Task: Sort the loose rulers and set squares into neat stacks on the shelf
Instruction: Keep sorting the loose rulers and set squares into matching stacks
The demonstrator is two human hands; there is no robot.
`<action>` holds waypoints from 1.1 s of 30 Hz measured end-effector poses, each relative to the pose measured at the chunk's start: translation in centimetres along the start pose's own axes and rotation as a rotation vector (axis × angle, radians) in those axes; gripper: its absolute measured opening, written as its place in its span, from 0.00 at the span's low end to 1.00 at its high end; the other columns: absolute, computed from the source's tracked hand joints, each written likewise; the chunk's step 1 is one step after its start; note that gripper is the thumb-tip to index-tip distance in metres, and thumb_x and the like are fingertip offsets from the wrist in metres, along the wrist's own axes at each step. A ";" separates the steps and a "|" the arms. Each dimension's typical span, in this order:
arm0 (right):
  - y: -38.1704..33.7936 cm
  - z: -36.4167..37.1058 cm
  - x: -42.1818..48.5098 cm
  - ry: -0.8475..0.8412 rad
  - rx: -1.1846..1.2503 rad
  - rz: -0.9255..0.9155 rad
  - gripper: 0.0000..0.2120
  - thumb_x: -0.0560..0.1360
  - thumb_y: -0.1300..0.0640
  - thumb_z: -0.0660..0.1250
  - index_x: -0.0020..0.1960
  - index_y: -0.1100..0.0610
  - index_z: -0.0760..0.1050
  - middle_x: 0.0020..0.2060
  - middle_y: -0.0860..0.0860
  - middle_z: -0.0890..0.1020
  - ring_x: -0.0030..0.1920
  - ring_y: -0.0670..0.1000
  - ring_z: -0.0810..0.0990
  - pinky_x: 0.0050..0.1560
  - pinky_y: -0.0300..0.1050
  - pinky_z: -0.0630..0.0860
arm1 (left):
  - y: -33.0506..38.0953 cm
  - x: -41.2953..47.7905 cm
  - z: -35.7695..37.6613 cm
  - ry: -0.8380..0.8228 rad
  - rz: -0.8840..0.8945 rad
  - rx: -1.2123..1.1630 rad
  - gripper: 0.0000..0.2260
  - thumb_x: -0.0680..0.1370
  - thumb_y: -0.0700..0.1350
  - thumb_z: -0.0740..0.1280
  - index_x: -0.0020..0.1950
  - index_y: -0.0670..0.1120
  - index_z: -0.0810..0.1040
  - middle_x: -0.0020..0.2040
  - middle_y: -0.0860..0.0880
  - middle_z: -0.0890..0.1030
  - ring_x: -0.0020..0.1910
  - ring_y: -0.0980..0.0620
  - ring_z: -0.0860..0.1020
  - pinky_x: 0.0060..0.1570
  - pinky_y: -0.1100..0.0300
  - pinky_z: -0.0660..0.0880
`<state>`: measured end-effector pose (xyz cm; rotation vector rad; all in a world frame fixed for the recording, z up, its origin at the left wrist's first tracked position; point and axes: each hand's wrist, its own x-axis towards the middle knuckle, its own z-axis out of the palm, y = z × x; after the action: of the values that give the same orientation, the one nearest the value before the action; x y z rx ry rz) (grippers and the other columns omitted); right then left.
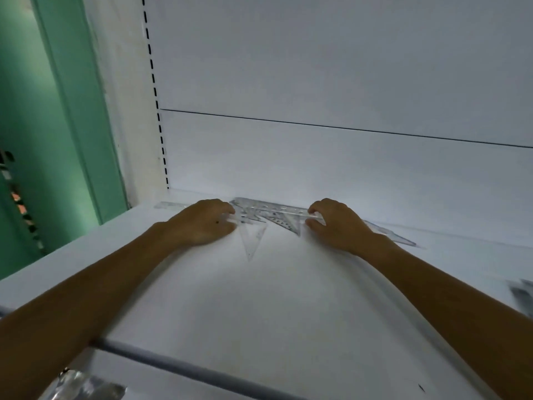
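Observation:
A loose pile of clear plastic set squares point(271, 216) lies near the back of the white shelf point(259, 298). A clear ruler point(170, 205) sticks out to the left along the back wall. One thin triangle point(253, 241) points toward me. My left hand point(202, 222) grips the pile's left end with curled fingers. At the pile's right end my right hand point(339, 223) pinches the edge between thumb and fingers. Another clear set square point(395, 233) extends to the right behind my right wrist.
More clear pieces point(522, 295) lie blurred at the shelf's right edge. A white back panel point(317, 157) rises behind the pile, with a slotted upright point(157, 111) at its left. A green wall point(52, 125) stands to the left. Something shiny point(83, 386) shows at the bottom left, below the shelf.

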<state>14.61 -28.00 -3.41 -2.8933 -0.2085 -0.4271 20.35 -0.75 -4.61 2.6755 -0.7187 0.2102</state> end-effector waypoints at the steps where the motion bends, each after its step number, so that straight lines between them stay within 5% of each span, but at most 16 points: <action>1: -0.1 0.3 0.6 0.002 -0.007 0.004 0.14 0.77 0.53 0.61 0.59 0.59 0.72 0.56 0.55 0.76 0.57 0.55 0.74 0.55 0.45 0.67 | -0.1 0.3 0.2 -0.016 0.011 -0.012 0.17 0.76 0.52 0.64 0.63 0.49 0.73 0.62 0.50 0.75 0.58 0.51 0.73 0.53 0.62 0.66; 13: -0.5 1.6 3.0 -0.002 -0.133 -0.061 0.12 0.77 0.56 0.58 0.57 0.58 0.74 0.52 0.55 0.78 0.54 0.56 0.74 0.54 0.50 0.71 | -0.1 0.6 0.5 0.112 0.285 -0.126 0.15 0.71 0.48 0.70 0.57 0.52 0.77 0.49 0.57 0.76 0.45 0.60 0.75 0.45 0.66 0.68; 17: -0.8 1.6 2.4 0.040 -0.376 -0.141 0.12 0.79 0.57 0.53 0.56 0.58 0.73 0.53 0.54 0.77 0.56 0.55 0.73 0.51 0.46 0.67 | 0.2 0.6 0.6 0.092 0.276 0.014 0.18 0.73 0.53 0.68 0.62 0.51 0.75 0.58 0.53 0.74 0.57 0.53 0.72 0.58 0.57 0.67; 23: -1.6 0.0 0.5 0.165 -0.357 -0.154 0.07 0.77 0.59 0.54 0.47 0.60 0.68 0.41 0.57 0.76 0.38 0.57 0.69 0.36 0.45 0.61 | 0.8 0.3 0.4 0.027 0.205 0.106 0.18 0.76 0.55 0.62 0.63 0.50 0.73 0.57 0.50 0.73 0.57 0.51 0.71 0.56 0.58 0.67; 26: -1.6 -0.6 -0.9 0.184 -0.333 -0.144 0.07 0.78 0.60 0.52 0.53 0.60 0.67 0.40 0.57 0.75 0.34 0.60 0.69 0.35 0.46 0.64 | 1.2 -0.3 0.1 0.082 0.228 0.250 0.20 0.77 0.58 0.57 0.66 0.52 0.70 0.58 0.51 0.69 0.54 0.51 0.73 0.50 0.58 0.69; 30: -0.6 -1.7 -2.8 0.279 -0.225 -0.144 0.14 0.81 0.55 0.51 0.64 0.54 0.67 0.42 0.55 0.78 0.41 0.58 0.76 0.37 0.46 0.68 | 2.9 -1.2 -1.0 0.215 0.250 0.281 0.31 0.71 0.66 0.42 0.65 0.56 0.70 0.55 0.50 0.72 0.46 0.43 0.78 0.43 0.56 0.69; 33: 0.3 -2.5 -4.7 0.322 -0.172 -0.115 0.15 0.81 0.51 0.50 0.64 0.52 0.69 0.42 0.54 0.77 0.46 0.56 0.75 0.39 0.45 0.67 | 4.5 -2.3 -1.3 0.220 0.273 0.268 0.31 0.71 0.67 0.41 0.65 0.57 0.70 0.49 0.52 0.75 0.48 0.45 0.77 0.45 0.56 0.70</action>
<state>9.50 -29.31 -2.58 -2.9292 -0.2981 -0.9641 15.98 -2.80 -2.58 2.7284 -1.0454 0.7057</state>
